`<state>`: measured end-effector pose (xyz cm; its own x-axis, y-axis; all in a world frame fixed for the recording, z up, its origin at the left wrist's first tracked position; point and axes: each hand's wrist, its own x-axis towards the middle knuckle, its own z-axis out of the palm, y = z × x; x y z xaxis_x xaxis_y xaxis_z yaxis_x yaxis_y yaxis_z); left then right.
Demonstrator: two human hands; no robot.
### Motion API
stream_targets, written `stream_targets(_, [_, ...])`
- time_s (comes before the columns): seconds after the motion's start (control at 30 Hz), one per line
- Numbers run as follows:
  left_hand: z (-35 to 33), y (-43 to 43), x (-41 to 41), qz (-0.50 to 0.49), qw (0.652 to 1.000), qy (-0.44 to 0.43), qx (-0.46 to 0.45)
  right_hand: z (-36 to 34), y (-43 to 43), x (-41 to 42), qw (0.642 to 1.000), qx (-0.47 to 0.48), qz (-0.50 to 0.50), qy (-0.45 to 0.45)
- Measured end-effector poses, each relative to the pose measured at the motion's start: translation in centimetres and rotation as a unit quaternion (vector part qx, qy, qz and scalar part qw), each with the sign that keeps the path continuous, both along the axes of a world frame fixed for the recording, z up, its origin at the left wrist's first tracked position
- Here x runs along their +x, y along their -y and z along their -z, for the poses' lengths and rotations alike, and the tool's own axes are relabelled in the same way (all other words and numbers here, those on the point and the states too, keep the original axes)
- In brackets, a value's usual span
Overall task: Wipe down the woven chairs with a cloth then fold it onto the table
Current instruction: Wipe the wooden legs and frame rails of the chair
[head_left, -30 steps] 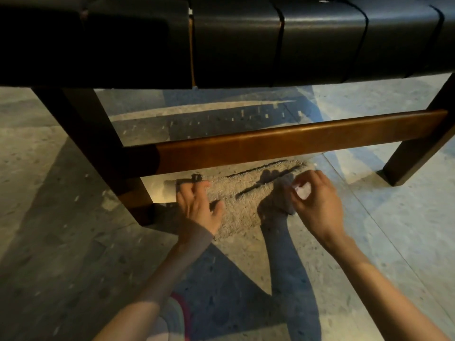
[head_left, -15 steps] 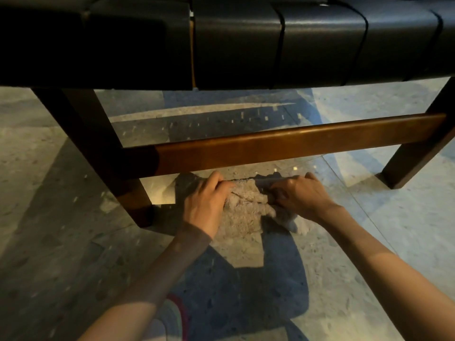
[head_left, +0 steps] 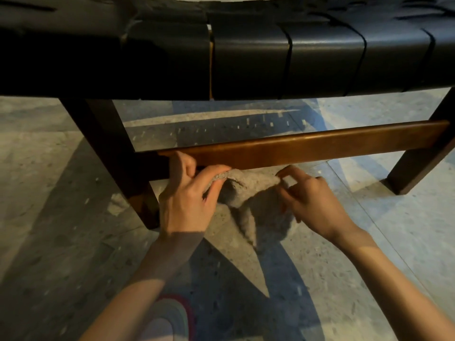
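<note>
A grey-beige cloth (head_left: 256,205) hangs bunched between my two hands, just in front of the chair's brown wooden crossbar (head_left: 307,148). My left hand (head_left: 189,200) pinches its upper left edge between thumb and fingers, close under the bar. My right hand (head_left: 312,200) pinches the upper right edge. The cloth's lower part droops toward the floor. The woven chair's black strap seat (head_left: 246,57) fills the top of the view.
Dark chair legs stand at the left (head_left: 115,153) and right (head_left: 418,168). The floor (head_left: 394,242) is speckled stone with hard shadows. A pale shoe with a pink rim (head_left: 170,318) shows at the bottom between my forearms.
The cloth lay flat on the floor a second ago. Both hands gathered it and have lifted it off the floor up to the crossbar.
</note>
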<state>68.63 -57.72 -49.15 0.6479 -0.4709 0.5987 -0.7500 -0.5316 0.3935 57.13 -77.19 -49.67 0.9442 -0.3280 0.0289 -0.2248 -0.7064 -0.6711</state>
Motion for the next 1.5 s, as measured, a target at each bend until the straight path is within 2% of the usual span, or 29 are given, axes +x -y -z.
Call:
stream_targets(0.1, [0.3, -1.6, 0.4, -0.005, 0.999, -0.023, 0.032, -0.7, -0.7, -0.4, 0.993, 0.065, 0.067, 0.075])
stream_targets(0.2, [1.2, -3.0, -0.3, -0.035, 0.996, -0.053, 0.061, -0.1, -2.0, -0.5, 0.968, 0.226, 0.101, 0.036])
stream_targets(0.23, [1.7, -3.4, -0.6, -0.049, 0.992, -0.103, 0.055, 0.3, -2.6, -0.5, 0.947, 0.3, 0.114, 0.016])
stream_targets(0.3, [2.9, -3.9, -1.0, -0.052, 0.965, -0.258, 0.012, 1.3, -3.6, -0.4, 0.887, 0.435, 0.152, 0.002])
stream_targets(0.33, [3.6, -3.9, -1.0, -0.038, 0.936, -0.349, -0.025, 1.8, -4.1, -0.3, 0.849, 0.499, 0.17, 0.016])
stream_targets(0.37, [4.0, -3.7, -1.0, -0.024, 0.892, -0.444, -0.08, 2.1, -4.6, 0.0, 0.802, 0.566, 0.188, 0.037])
stream_targets(0.4, [4.3, -3.3, -0.9, -0.019, 0.834, -0.53, -0.153, 2.2, -5.0, 0.2, 0.76, 0.614, 0.202, 0.066])
stream_targets(0.43, [4.4, -2.9, -0.9, -0.027, 0.764, -0.601, -0.233, 2.3, -5.4, 0.5, 0.735, 0.635, 0.217, 0.092])
stream_targets(0.5, [4.5, -2.1, -0.7, -0.051, 0.632, -0.678, -0.372, 2.4, -5.8, 1.4, 0.692, 0.659, 0.262, 0.138])
stream_targets(0.57, [4.7, -1.4, -0.6, -0.045, 0.533, -0.696, -0.48, 2.6, -5.8, 2.0, 0.626, 0.699, 0.31, 0.155])
stream_targets(0.6, [4.9, -1.0, -0.6, -0.043, 0.498, -0.693, -0.519, 2.7, -5.6, 2.3, 0.597, 0.714, 0.332, 0.151])
stream_targets(0.67, [4.6, -0.1, -0.5, -0.062, 0.472, -0.691, -0.543, 2.2, -5.1, 2.7, 0.552, 0.741, 0.364, 0.123])
stream_targets(0.77, [4.3, 0.7, 0.1, -0.093, 0.407, -0.709, -0.568, 1.2, -4.6, 2.8, 0.475, 0.8, 0.356, 0.083])
stream_targets(0.8, [4.0, 0.7, 0.5, -0.096, 0.369, -0.724, -0.576, 0.8, -4.5, 2.9, 0.466, 0.811, 0.344, 0.08])
stream_targets(0.87, [3.6, 0.7, 0.8, -0.102, 0.322, -0.739, -0.582, 0.4, -4.4, 3.3, 0.483, 0.808, 0.331, 0.061])
stream_targets(0.97, [3.6, 0.9, 1.1, -0.105, 0.336, -0.743, -0.57, 0.6, -4.0, 4.3, 0.49, 0.81, 0.318, 0.048])
stream_targets(1.03, [3.6, 1.0, 1.4, -0.091, 0.323, -0.745, -0.577, 0.6, -3.7, 4.7, 0.493, 0.826, 0.268, 0.055])
stream_targets(1.13, [3.4, 0.7, 1.8, -0.033, 0.293, -0.749, -0.593, 0.2, -3.7, 5.0, 0.472, 0.858, 0.184, 0.087])
stream_targets(1.23, [3.1, 0.2, 2.2, 0.025, 0.302, -0.752, -0.585, 0.2, -3.9, 6.1, 0.473, 0.86, 0.164, 0.096])
stream_targets(1.37, [3.2, -1.3, 2.5, 0.005, 0.303, -0.714, -0.631, 0.4, -5.4, 7.4, 0.492, 0.857, 0.145, 0.057])
stream_targets(1.43, [3.7, -2.8, 2.6, -0.002, 0.315, -0.69, -0.651, 0.6, -6.6, 7.9, 0.488, 0.864, 0.123, 0.03])
stream_targets(1.5, [3.7, -3.7, 2.6, -0.009, 0.297, -0.68, -0.67, 0.5, -7.5, 8.3, 0.479, 0.87, 0.117, 0.003])
